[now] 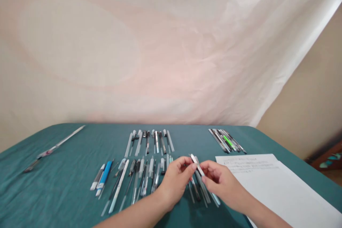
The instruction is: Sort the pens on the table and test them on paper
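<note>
Between my two hands is a white pen [197,165], tilted over the front row of pen parts. My left hand [178,174] pinches its upper end with thumb and fingers. Lower down the same pen, my right hand [219,182] has its thumb and fingers closed round the barrel. Beneath the hands lie several clear tubes and refills [203,189], partly hidden by my fingers. To the left of my left hand spreads a row of pen barrels, caps and refills [142,176], with a long white barrel [119,185] among them.
A dark green cloth [66,192] covers the table. Blue and white pens [104,177] lie at the left, a long thin stick [62,141] beyond them. A back row of pen parts [157,141], a bundle of pens [227,140] and written paper sheets [283,188] lie around.
</note>
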The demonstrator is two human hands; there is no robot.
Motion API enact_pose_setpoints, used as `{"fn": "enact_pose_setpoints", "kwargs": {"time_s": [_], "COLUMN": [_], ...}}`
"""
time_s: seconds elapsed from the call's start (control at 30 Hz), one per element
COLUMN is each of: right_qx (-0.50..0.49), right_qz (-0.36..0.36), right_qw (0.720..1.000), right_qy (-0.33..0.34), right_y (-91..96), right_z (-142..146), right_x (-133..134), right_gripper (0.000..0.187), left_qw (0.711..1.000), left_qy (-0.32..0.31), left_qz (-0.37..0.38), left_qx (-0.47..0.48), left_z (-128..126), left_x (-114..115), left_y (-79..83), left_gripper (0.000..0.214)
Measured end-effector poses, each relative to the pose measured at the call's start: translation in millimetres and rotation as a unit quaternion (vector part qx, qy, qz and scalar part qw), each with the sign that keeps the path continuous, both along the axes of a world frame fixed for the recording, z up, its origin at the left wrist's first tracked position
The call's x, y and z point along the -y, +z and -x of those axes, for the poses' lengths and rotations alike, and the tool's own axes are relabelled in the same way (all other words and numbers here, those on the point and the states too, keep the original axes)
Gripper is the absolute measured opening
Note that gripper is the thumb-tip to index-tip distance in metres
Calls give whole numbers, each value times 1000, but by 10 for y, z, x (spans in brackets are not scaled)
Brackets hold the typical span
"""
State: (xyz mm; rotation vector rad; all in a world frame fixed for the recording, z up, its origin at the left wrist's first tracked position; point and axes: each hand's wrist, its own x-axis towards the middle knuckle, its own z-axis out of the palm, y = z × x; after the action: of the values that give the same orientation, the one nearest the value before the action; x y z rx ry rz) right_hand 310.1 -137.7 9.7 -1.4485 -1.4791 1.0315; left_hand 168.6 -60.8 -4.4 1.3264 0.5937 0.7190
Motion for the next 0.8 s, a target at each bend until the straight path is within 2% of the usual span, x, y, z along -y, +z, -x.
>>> {"fn": "enact_pose_setpoints", "kwargs": {"time_s": [0.17,0.33,0.4,0.53,0.8], "right_qx": [18,63,74,70,59], "right_qz": [-17,-20,-12,2,1], "right_qw": [999,997,996,997,998], "right_qy": [-20,-50,-49,-33,-26], "right_y": [23,36,19,-9,23], "right_z": [7,-66,-83,-72,-31], "right_x": [10,-22,-27,-15,-2], "right_gripper": [23,31,33,32,27], "left_qw": [997,968,954,946,951], "left_qy": [51,200,237,251,238], "left_qz": [21,54,58,54,64], "left_qx": [49,144,176,200,188], "left_z": [6,62,89,115,104], "left_x": [-48,-313,-405,-475,-422], "left_y": [45,88,110,145,132], "left_gripper": [24,24,24,21,20]}}
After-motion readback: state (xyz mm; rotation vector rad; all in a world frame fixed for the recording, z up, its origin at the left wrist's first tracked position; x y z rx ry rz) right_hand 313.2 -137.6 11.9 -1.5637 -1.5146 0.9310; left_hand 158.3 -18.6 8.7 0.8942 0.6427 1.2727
